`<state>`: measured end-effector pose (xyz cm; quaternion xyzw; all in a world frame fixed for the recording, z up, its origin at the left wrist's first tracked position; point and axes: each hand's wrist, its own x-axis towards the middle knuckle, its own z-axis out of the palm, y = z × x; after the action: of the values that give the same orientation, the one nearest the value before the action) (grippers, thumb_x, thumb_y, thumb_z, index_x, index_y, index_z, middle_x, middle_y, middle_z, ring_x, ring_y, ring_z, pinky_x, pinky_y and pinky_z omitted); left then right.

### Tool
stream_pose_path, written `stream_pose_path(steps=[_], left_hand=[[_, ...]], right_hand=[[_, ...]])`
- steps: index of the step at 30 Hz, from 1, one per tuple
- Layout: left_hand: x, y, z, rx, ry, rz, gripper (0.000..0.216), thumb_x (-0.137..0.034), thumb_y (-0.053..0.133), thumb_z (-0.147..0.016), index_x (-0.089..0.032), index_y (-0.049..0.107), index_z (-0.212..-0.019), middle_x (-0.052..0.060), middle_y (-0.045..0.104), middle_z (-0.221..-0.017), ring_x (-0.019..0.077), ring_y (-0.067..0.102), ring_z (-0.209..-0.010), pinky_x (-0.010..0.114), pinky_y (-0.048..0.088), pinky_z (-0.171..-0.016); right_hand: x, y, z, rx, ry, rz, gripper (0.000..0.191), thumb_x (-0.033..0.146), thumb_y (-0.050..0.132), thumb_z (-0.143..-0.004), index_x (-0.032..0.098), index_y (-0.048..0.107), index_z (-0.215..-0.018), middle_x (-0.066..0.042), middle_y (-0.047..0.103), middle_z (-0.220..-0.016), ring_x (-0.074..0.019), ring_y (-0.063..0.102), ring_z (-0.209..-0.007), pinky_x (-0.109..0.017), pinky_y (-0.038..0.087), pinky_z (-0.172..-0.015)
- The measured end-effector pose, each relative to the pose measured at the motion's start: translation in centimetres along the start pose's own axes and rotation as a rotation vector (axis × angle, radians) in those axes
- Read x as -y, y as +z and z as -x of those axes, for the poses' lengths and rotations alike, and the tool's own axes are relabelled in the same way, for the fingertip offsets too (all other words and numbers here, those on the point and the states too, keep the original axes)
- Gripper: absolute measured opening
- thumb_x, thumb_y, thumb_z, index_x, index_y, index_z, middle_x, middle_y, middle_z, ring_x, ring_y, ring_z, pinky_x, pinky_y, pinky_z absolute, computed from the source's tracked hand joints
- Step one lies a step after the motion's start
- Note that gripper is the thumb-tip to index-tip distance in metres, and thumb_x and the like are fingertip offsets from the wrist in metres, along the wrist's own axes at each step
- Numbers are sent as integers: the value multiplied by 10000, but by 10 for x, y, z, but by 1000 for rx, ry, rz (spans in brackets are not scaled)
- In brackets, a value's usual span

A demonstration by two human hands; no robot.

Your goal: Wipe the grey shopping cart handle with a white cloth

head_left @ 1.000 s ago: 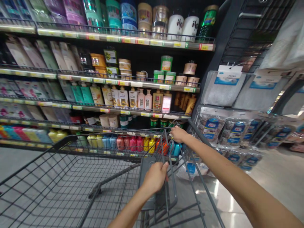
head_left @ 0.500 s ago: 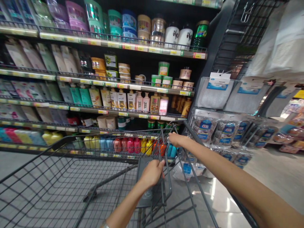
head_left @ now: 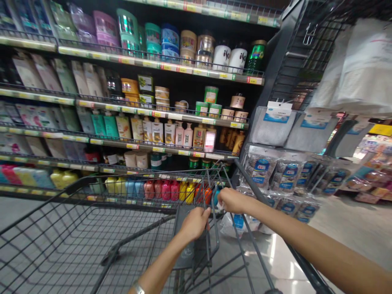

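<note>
In the lower foreground: dark grey wire-mesh shopping cart (head_left: 79, 182), standing on smooth grey floor (head_left: 352, 216), with wide basket to the left and inclined frame bars to the right. Fitted near the centre of the cart: flat dark grey rectangular plastic panel (head_left: 184, 212).

Left hand (head_left: 196, 223): closed around thin grey wire framing of the cart, in front of the panel. Worn at the left wrist: silver-coloured metal band (head_left: 138, 287).

Right hand (head_left: 232, 200): to the right of the left hand and slightly higher, beside the frame bars, with fingers bent inward. Fingertips partly hidden; actual hold on a bar: cannot tell.

Beyond the cart: black multi-tier shelving with price-label strips. On the lowest visible tier, partly behind the cart wires: row of red, pink, yellow and orange plastic bottles (head_left: 166, 190). On the top stocked tier: white cylindrical "iSO" tubs (head_left: 229, 60).

To the right, hanging: grey cloths with blue-and-white header cards (head_left: 272, 128); below, clear plastic packs of grey scrubbers with blue labels (head_left: 260, 167).
</note>
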<state>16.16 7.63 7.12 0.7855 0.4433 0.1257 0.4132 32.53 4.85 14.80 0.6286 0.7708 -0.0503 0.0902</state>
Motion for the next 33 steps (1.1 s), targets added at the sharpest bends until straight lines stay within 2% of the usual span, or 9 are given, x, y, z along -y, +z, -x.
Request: stream_pose_path(steps=[4, 8, 13, 17, 20, 22, 25, 27, 33], left_hand=[[1, 1, -1, 4, -2, 15, 522, -485, 257, -856, -180, 540, -541, 76, 655, -616, 193, 594, -638, 273, 394, -614], [1, 2, -1, 13, 21, 26, 529, -488, 246, -851, -181, 526, -524, 74, 646, -605, 186, 588, -620, 271, 384, -601], [1, 2, -2, 6, 44, 30, 513, -482, 247, -847, -190, 498, -508, 70, 637, -595, 181, 580, -614, 270, 385, -614], [2, 2, -1, -2, 45, 22, 514, -481, 256, -847, -190, 497, -498, 72, 631, -582, 187, 576, -616, 278, 384, -628], [4, 2, -1, -4, 39, 20, 503, -474, 266, -849, -189, 506, -512, 74, 640, -596, 193, 584, -632, 279, 386, -632], [5, 2, 0, -5, 34, 19, 492, -467, 271, -853, -188, 517, -530, 72, 648, -606, 195, 590, -641, 277, 387, -628], [3, 2, 2, -6, 36, 17, 486, -448, 271, -865, -188, 522, -539, 65, 652, -606, 191, 599, -646, 273, 389, -634], [1, 1, 4, -12, 42, 11, 480, -430, 273, -873, -190, 515, -535, 62, 651, -605, 188, 604, -655, 270, 389, -648], [-3, 3, 4, -42, 53, -27, 476, -400, 262, -893, -197, 501, -536, 67, 650, -616, 188, 607, -666, 274, 382, -672]], right_hand=[[-8, 2, 18, -61, 46, -167, 231, 94, 592, -684, 149, 702, -880, -67, 719, -840, -198, 654, -801, -227, 440, -676], [-7, 4, 27, -91, -8, -138, 406, 51, 534, -709, 157, 643, -1085, -99, 665, -1051, -217, 614, -980, -267, 443, -817], [12, 1, 36, 81, -22, 51, 277, 81, 491, -763, 76, 679, -965, -203, 589, -1103, -280, 602, -998, -353, 453, -862], [25, 0, 42, 254, -68, 83, 584, 114, 582, -702, 18, 502, -1272, -251, 497, -1279, -341, 457, -1226, -429, 372, -1010], [26, -1, 43, 327, -104, 118, 751, 65, 643, -615, 2, 423, -1330, -269, 428, -1347, -356, 401, -1269, -439, 354, -1028], [21, -1, 42, 292, -135, 111, 688, 17, 640, -601, 34, 492, -1272, -244, 485, -1282, -335, 471, -1195, -412, 407, -966], [10, 2, 38, 156, -152, 47, 427, -14, 541, -691, 101, 608, -1096, -171, 572, -1121, -253, 570, -1017, -329, 457, -831], [5, 7, 33, 83, -150, 14, 339, -23, 488, -729, 118, 637, -998, -140, 599, -1032, -219, 588, -936, -287, 449, -771], [-2, 20, -2, -91, -67, 3, 219, 12, 509, -770, 123, 672, -865, -124, 638, -962, -197, 588, -919, -254, 417, -789]])
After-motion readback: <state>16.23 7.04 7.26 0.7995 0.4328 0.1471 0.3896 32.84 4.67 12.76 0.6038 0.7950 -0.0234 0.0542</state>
